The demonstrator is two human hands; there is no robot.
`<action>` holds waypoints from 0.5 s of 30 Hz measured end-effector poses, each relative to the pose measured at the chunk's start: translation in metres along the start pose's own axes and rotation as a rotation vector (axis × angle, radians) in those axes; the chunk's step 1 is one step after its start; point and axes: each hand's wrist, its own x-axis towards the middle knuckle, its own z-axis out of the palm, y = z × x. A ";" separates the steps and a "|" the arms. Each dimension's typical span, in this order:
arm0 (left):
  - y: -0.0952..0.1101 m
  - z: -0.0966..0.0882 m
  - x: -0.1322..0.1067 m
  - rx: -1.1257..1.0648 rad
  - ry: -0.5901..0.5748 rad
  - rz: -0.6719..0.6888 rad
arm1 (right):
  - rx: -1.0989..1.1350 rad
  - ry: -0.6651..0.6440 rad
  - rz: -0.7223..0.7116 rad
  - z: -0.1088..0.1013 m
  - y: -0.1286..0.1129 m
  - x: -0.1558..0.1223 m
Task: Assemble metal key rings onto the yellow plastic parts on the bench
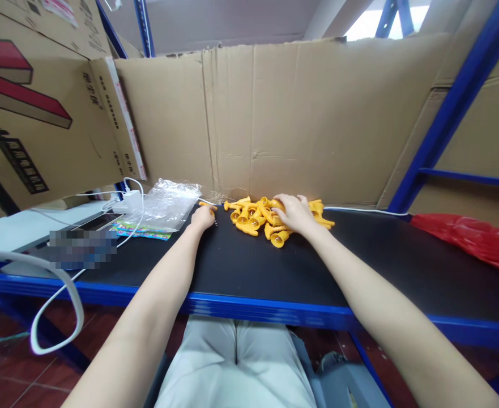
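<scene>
A loose pile of yellow plastic pieces [249,218] lies on the black tabletop against the cardboard; several have hollow, bell-shaped ends and some have narrow arms. My right hand [295,214] reaches over the pile's right part, with its thumb and fingers around a rounded yellow piece [278,205]. Left of the pile, my left hand [202,218] rests low over the table with curled fingers. Bits of a yellow piece [207,205] stick out of that grip, and the rest of it is hidden.
A clear plastic bag [170,207] lies on a colourful packet [141,231] at left, near a white power strip [128,201] and cables. Red plastic [470,238] lies at right. A cardboard wall [295,119] closes the back; blue posts [453,107] frame the table.
</scene>
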 end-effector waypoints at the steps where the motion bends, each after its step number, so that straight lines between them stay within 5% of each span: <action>1: -0.002 0.002 0.002 0.015 -0.033 -0.014 | -0.001 -0.008 0.000 0.000 0.000 0.000; 8: 0.006 0.007 0.001 0.087 -0.135 -0.031 | -0.008 -0.051 0.022 -0.001 -0.002 0.000; 15: 0.019 0.015 0.003 0.258 -0.407 0.042 | -0.016 -0.082 0.045 -0.003 -0.004 0.000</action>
